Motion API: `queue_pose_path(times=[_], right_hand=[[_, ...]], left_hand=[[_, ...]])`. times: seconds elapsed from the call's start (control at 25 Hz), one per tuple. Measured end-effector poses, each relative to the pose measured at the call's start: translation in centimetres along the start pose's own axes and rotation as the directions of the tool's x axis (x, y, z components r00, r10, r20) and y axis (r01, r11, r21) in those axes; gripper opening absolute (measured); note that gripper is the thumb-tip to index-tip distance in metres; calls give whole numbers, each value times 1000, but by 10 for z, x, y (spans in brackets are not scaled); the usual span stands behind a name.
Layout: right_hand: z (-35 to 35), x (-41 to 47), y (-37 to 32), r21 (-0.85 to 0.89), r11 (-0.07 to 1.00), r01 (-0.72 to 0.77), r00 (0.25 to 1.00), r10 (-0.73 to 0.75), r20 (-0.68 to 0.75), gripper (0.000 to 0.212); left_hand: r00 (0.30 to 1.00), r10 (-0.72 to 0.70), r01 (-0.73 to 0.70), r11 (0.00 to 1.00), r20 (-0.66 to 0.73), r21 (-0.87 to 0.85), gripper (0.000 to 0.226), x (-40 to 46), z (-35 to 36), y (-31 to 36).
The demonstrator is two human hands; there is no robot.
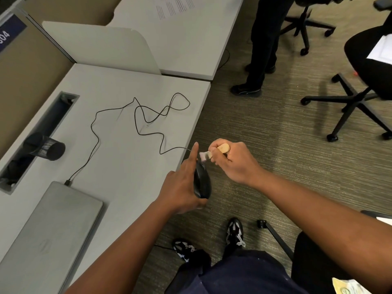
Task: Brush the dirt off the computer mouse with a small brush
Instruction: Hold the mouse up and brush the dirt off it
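My left hand (180,185) holds a black computer mouse (202,182) on its side, just past the desk's right edge and above the carpet, with the index finger stretched up along it. My right hand (231,161) is closed around a small brush with a pale wooden handle (223,148). Its white bristles (202,155) touch the front end of the mouse. The mouse's thin black cable (135,115) loops across the grey desk (127,170) and plugs into a closed grey laptop (53,228).
A black mesh cup (49,146) lies on its side by the desk's cable slot (40,134). A white divider (101,45) stands at the desk's back. Another person's legs (263,45) and black office chairs (360,90) stand on the carpet to the right.
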State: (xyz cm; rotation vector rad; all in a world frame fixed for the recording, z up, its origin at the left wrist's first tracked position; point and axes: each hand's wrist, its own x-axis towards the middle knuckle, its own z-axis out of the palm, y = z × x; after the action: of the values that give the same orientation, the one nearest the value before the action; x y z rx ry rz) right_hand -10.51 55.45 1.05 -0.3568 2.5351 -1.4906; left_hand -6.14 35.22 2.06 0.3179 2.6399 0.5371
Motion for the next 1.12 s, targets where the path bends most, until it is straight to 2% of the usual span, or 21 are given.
queue_pose_path(times=[0.16, 0.32, 0.52, 0.64, 0.84, 1.0, 1.12], right_hand=[[1, 1, -4, -38, 998, -58, 991, 62, 116, 28], [1, 0, -4, 23, 999, -22, 1000, 22, -4, 25], [0, 2, -6, -13, 996, -84, 991, 85, 104, 26], [-1, 1, -7, 43, 998, -55, 998, 54, 23, 25], [0, 2, -10, 0, 994, -106, 989, 106, 100, 27], [-4, 3, -13, 55, 996, -76, 997, 75, 13, 26], [-5, 4, -15, 1, 995, -97, 989, 96, 116, 27]], left_hand=[[999, -2, 2, 1000, -33, 9, 165, 0, 2, -1], [999, 1, -1, 1000, -35, 2, 163, -1, 1, -2], [999, -5, 6, 1000, -34, 21, 163, -1, 3, -2], [1000, -6, 6, 1000, -28, 15, 162, -1, 3, -2], [1000, 5, -4, 1000, -29, 12, 162, -1, 5, -4], [1000, -2, 2, 1000, -27, -5, 162, -3, 5, -4], [1000, -4, 3, 1000, -30, -15, 163, -2, 6, -3]])
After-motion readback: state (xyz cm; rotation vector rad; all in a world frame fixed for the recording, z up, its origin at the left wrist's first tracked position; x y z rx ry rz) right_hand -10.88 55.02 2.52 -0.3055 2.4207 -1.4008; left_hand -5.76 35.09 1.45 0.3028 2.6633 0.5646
